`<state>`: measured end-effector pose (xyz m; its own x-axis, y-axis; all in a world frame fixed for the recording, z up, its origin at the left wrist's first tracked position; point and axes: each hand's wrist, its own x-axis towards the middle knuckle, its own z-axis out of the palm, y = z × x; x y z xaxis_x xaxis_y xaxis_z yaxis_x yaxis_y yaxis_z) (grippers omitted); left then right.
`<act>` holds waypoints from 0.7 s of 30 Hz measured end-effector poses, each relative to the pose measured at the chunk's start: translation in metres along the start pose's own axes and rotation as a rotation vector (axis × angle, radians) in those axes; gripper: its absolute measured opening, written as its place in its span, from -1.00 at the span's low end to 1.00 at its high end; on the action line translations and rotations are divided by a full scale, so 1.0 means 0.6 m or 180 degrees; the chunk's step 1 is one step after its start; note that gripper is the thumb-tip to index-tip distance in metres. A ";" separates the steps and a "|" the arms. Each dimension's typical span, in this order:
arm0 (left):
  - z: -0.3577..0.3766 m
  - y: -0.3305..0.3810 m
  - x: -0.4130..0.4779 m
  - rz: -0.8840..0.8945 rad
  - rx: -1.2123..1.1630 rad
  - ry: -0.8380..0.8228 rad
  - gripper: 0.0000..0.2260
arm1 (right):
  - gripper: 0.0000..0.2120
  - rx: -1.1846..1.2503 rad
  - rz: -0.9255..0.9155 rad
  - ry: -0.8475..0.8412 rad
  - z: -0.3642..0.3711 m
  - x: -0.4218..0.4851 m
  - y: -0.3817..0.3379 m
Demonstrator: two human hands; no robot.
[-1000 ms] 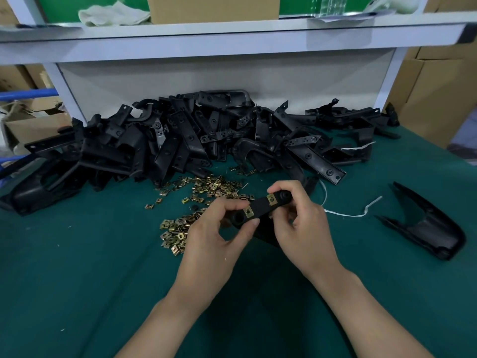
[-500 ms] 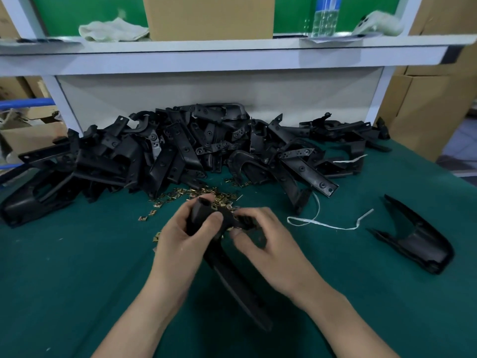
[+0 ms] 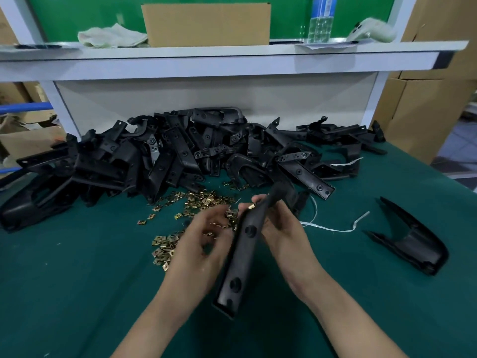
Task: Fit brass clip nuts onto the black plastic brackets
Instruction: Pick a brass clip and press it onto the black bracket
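Bracket [image 3: 244, 250] gripped by right hand [image 3: 285, 229]; left hand [image 3: 202, 245] blurred over clip nuts [image 3: 198, 200], grasp unclear.

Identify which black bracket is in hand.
The long bracket with round bosses, gripped by the right hand; the rest lie in the pile, plus a lone curved bracket far right.

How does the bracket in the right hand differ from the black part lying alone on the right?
The held bracket is a long flat strip with holes; the lone part is a curved shell. The right hand holds the held bracket tilted above the table; the lone part lies on it. A brass clip sits at the held bracket's top; the lone part shows none. Both are black.
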<state>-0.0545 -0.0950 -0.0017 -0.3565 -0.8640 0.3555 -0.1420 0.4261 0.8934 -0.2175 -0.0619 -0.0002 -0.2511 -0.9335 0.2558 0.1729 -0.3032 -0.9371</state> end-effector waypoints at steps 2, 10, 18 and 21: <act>0.007 -0.002 -0.005 0.0196 0.0395 -0.0270 -0.54 | -0.83 0.0462 0.0148 -0.0101 0.002 -0.002 0.005; 0.013 0.010 -0.006 -0.0149 -0.0277 0.0315 -0.78 | -0.72 0.0692 0.0306 -0.0460 0.013 -0.002 0.015; -0.013 -0.004 0.005 0.0672 0.1458 0.0521 -0.69 | -0.49 0.0168 -0.0027 -0.0362 -0.009 0.002 -0.010; -0.018 -0.004 0.004 0.0721 0.1538 0.0496 -0.71 | -0.51 -0.0803 -0.0303 -0.0279 -0.018 -0.003 -0.009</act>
<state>-0.0450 -0.1010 0.0001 -0.2918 -0.7504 0.5931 -0.4983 0.6486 0.5754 -0.2282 -0.0564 0.0020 -0.1697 -0.9194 0.3547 -0.0927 -0.3435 -0.9346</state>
